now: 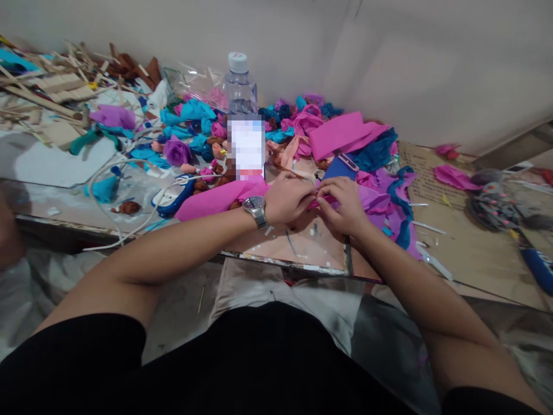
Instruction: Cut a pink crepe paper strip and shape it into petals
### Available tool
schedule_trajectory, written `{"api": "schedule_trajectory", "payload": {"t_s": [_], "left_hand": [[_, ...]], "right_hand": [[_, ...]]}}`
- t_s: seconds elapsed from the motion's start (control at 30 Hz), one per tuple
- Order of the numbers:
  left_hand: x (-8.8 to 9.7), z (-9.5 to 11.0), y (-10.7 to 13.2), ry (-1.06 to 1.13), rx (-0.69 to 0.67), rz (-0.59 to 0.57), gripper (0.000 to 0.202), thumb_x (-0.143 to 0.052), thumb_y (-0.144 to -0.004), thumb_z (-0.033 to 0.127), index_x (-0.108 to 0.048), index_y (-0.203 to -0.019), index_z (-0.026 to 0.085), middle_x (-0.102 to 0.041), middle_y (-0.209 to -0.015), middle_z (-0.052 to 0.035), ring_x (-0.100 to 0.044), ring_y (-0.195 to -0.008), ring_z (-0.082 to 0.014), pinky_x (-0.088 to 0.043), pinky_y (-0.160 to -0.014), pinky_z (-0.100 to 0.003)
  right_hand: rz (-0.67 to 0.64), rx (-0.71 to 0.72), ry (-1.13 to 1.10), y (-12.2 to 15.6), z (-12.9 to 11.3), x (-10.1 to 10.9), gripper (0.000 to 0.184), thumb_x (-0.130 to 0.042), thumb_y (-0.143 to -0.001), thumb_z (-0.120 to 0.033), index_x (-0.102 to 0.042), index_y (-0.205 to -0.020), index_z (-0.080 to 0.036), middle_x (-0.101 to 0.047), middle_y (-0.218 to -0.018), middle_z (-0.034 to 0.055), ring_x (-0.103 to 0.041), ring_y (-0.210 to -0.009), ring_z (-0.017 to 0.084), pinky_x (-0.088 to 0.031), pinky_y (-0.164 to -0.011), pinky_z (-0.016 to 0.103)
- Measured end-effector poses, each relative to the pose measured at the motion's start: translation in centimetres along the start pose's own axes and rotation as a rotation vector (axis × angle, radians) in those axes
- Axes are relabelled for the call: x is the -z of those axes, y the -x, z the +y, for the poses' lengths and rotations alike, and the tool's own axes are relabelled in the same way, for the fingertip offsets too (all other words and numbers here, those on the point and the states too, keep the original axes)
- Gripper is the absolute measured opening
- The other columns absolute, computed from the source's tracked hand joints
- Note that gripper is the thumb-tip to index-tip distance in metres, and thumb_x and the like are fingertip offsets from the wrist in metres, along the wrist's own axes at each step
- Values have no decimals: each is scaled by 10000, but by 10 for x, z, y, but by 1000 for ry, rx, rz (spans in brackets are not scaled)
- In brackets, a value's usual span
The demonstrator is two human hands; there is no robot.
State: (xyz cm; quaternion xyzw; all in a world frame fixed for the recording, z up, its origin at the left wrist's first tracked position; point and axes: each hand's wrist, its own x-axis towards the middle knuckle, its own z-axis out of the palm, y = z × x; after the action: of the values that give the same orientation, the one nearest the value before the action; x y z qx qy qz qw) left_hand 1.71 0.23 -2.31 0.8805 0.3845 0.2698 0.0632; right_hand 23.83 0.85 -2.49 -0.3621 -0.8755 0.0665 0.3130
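Observation:
Just above the table's front edge, my left hand (288, 199), with a metal watch (256, 210) on its wrist, and my right hand (344, 207) meet fingertip to fingertip. Between them they pinch a small piece of pink crepe paper (318, 199), partly hidden by the fingers. A large pink paper sheet (224, 197) lies beside my left forearm. Behind the left hand a phone with a lit, blurred screen (247, 148) stands upright. A blue flat case or phone (341, 167) lies behind my right hand, and purple paper (375, 199) spreads to its right.
A water bottle (240, 86) stands by the wall. Rolled paper flowers (177, 151) in purple, blue and brown crowd the table. A white cable (103, 173) hangs over the edge. Wooden sticks (47, 101) pile at far left; cardboard (458, 230) with scraps lies right.

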Motion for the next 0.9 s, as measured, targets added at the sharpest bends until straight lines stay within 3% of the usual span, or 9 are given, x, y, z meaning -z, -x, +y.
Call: {"api": "schedule_trajectory", "payload": {"t_s": [0.57, 0.9], "left_hand": [[5, 0, 0, 35, 47, 15, 226, -493, -986, 289, -705, -1022, 218, -777, -965, -56, -697, -963, -260, -343, -980, -456], [3, -4, 1, 45, 68, 95, 170, -531, -960, 271, -688, -995, 217, -779, -970, -44, -689, -929, -259, -347, -979, -464]], "right_hand": [[43, 3, -34, -2, 1, 2, 148, -565, -1013, -352, -616, -924, -246, -732, -1097, 90, -629, -1086, 292, -412, -991, 492], [80, -65, -14, -1, 5, 3, 141, -575, -1005, -357, -613, -926, -246, -746, -1122, 78, -624, -1102, 300, -396, -1013, 513]]}}
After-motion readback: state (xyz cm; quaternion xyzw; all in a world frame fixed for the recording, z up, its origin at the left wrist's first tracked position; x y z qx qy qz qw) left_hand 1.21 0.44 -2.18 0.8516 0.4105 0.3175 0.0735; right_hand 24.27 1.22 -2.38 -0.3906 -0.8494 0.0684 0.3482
